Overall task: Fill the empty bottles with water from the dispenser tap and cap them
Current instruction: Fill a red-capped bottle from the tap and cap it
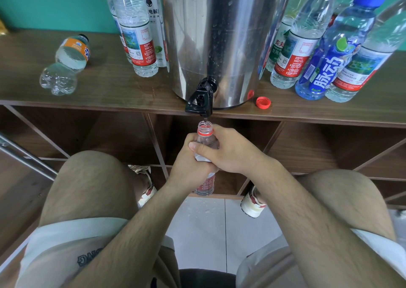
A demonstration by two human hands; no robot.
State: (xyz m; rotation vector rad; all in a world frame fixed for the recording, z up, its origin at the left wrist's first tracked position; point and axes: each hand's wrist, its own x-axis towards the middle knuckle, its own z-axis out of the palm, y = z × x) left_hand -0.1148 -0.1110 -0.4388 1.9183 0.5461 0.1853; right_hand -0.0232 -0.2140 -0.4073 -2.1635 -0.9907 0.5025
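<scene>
A clear bottle with a red neck ring and red label is held upright just under the black tap, a thin stream entering its open mouth. The left grip and right grip both curl round its body.

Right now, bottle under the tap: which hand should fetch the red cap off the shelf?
Likely right. The red cap lies on the shelf right of the dispenser, on the side of the right hand. The left hand also grips the bottle and could hold it under the tap.
</scene>
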